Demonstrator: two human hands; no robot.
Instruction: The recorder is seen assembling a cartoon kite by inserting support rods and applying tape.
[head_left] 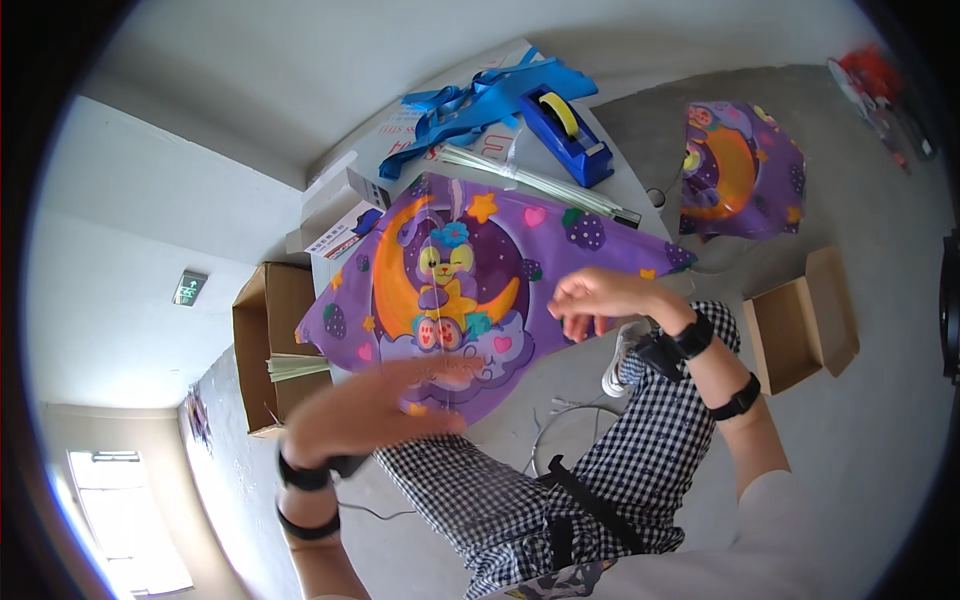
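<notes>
A purple kite sail [550, 250] lies spread over the work surface, printed with a bunny, an orange crescent moon, stars and berries. Above its lower left part is my left hand [375, 410], blurred by motion, its fingers stretched out and nothing visible in them. My right hand [605, 295] is over the sail's lower right edge, fingers loosely bent and apart, apparently holding nothing. Whether either hand touches the fabric is unclear. Beyond the sail's upper edge lies a bundle of thin pale rods [540, 182], next to a blue tape dispenser [570, 140].
Blue ribbons [480, 110] lie at the back. A small white box [340, 215] stands at the left. An open carton [255, 335] at left holds more pale rods [297, 367]. At right are another purple printed piece [745, 175] and an open cardboard box [790, 335]. Cables [540, 440] lie on the floor.
</notes>
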